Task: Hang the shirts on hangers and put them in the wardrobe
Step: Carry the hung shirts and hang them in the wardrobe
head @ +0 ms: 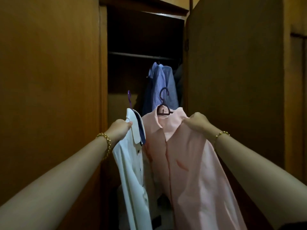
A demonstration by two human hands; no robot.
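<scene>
Left hand point(120, 128) pinches white shirt point(132, 163) at collar, purple hanger point(129, 99) hook poking up. Right hand point(197, 122) grips pink shirt point(186, 171) shoulder on dark hanger point(163, 103). Beyond, blue shirts point(163, 85) hang from rail point(141, 55) in open wardrobe point(49, 80).

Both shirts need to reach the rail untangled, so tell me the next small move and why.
Probably lift the right hand so the dark hanger hook of the pink shirt rises toward the rail. That hook sits well below it, the rail looks bare left of the blue shirts, and the left hand grips the white shirt beside it.
</scene>
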